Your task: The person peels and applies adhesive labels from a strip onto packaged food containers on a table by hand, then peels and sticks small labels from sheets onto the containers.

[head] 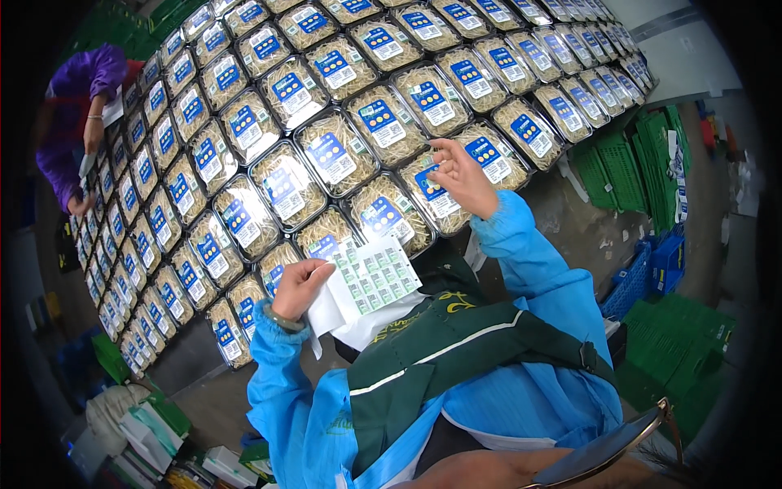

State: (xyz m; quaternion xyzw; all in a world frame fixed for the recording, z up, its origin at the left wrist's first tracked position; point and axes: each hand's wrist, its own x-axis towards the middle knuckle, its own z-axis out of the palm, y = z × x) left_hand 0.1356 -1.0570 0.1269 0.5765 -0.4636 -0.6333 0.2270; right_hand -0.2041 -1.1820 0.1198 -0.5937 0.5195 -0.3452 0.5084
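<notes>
My left hand [300,287] grips the left edge of a white sheet of small green-and-white printed stickers [377,275], with loose white backing paper [327,302] hanging below. My right hand [461,177] is over a clear-lidded black tray [449,211] in the nearest row, its index finger and thumb apart. Whether a sticker clings to a fingertip is too small to tell. Pale, thin strands fill this tray, and its lid bears a blue-and-white label. Beside it is a similar tray [391,214], partly behind the sheet, with a small green sticker by its label.
Rows of matching trays [333,153] cover the broad table. Across at the left, a person in purple sleeves [101,76] has hands over the trays. Green crates [617,171] and a blue crate [666,263] stand on the right; boxes [146,437] sit at lower left.
</notes>
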